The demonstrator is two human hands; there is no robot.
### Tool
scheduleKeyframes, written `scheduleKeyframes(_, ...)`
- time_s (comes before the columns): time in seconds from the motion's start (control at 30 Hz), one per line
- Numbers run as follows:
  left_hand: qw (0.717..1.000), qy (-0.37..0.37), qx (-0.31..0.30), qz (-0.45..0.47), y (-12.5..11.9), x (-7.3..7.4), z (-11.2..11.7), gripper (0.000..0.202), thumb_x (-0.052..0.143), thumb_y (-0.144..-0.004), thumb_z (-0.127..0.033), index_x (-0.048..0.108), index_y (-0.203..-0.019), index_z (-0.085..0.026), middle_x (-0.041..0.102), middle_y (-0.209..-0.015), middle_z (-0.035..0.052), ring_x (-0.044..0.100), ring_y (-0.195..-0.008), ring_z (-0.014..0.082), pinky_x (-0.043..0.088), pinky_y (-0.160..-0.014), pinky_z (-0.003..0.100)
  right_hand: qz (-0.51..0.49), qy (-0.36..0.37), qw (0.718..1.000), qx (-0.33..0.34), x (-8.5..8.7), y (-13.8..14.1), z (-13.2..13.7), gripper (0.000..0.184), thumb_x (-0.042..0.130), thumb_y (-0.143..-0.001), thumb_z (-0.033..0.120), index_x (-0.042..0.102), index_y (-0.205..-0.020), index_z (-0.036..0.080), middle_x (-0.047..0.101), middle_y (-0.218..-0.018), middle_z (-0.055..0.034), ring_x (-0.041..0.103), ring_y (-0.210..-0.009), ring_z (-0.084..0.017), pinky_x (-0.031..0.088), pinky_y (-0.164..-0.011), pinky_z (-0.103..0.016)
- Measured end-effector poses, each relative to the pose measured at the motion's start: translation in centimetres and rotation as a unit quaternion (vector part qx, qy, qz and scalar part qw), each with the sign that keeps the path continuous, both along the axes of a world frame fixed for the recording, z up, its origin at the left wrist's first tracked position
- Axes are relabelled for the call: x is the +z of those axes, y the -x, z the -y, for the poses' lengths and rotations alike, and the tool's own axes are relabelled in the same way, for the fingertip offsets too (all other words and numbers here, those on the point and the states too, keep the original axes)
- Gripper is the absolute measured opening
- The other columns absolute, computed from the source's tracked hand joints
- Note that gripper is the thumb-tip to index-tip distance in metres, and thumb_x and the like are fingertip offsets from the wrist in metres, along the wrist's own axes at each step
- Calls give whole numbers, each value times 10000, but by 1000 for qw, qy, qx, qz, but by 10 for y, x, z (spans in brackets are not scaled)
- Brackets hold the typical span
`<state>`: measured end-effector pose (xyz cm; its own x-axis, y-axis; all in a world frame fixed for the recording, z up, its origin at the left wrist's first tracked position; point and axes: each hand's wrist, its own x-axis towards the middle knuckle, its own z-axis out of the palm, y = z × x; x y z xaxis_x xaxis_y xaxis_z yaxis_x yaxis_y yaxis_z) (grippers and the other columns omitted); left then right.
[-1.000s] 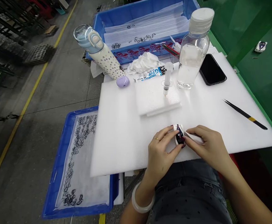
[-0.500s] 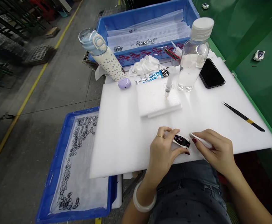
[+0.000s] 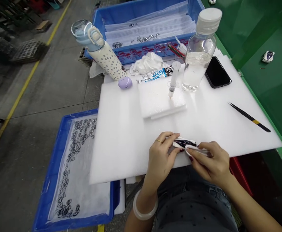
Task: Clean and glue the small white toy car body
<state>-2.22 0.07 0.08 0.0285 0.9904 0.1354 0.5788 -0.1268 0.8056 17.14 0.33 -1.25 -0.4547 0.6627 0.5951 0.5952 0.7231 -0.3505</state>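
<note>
My left hand (image 3: 160, 158) grips a small white and dark toy car body (image 3: 185, 142) at the near edge of the white foam board (image 3: 121, 135). My right hand (image 3: 212, 162) is closed on a small white cloth pad (image 3: 191, 149), which is pressed against the car's near side. Both hands meet over the board, just above my lap.
On the board stand a clear water bottle (image 3: 199, 54), a syringe (image 3: 173, 82) on a foam block (image 3: 159, 100), a glue tube (image 3: 154, 75), a phone (image 3: 217, 74), black tweezers (image 3: 249, 117), a dotted flask (image 3: 99, 51) and a purple case (image 3: 125, 82). Blue trays (image 3: 58, 154) of small dark parts sit left and behind.
The car was turned from upright to lying on its side in my left hand. My right hand moved left and brought the white pad onto the car.
</note>
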Motion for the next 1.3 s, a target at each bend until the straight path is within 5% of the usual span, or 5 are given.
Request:
scheduleKeyframes(0.13,1000,0,-2,-1,0,-2,0,322,719,-841,-107,685,-1148,-200,661,-1079,55,657,-912,203,559,-837,347,-14,54,994,95,16,-14,-12,299,598,-871,82,651,-1154,160,582,-878,-53,518,-663,-116,438,-561,-252)
scheduleKeyframes(0.3,1000,-8,8,-10,-2,-3,1,284,689,-885,-164,684,-1167,-195,649,-1047,56,656,-850,185,552,-767,311,62,-37,991,-110,34,-27,-35,311,713,-856,258,654,-1154,193,644,-1140,-148,589,-997,-304,423,-833,-466)
scheduleKeyframes(0.43,1000,-9,2,-13,-2,-3,-1,261,650,-915,-180,684,-1173,-182,637,-1042,63,657,-873,194,550,-748,304,63,-26,996,-63,27,-16,-30,261,743,-840,366,664,-1048,229,701,-1024,-78,622,-910,-262,360,-894,-491)
scheduleKeyframes(0.9,999,-18,5,-28,-3,-4,1,244,620,-940,-216,668,-1180,-206,641,-1047,55,661,-884,194,559,-771,313,48,-54,997,-24,12,-6,-26,248,721,-851,177,659,-1091,177,696,-985,-98,591,-886,-230,398,-843,-436)
scheduleKeyframes(1.3,999,-10,10,-35,-2,-3,4,313,703,-866,-158,659,-1171,-214,655,-1066,50,651,-919,205,555,-828,335,61,16,998,25,12,-15,-15,303,647,-871,104,645,-1163,187,695,-1073,-98,626,-883,-207,414,-889,-452)
